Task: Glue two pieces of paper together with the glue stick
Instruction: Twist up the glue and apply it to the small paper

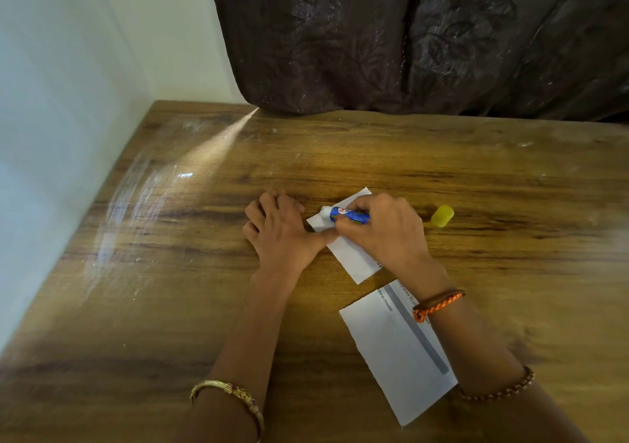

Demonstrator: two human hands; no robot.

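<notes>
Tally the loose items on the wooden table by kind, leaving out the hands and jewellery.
Pieces of paper: 2, the far piece under the hands and the near piece under the right forearm
Glue stick: 1, held in the right hand
Yellow cap: 1, lying off the stick
Total: 4

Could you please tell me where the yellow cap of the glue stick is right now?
The yellow cap lies on its side on the wooden table, just right of the right hand holding the glue stick.
</notes>
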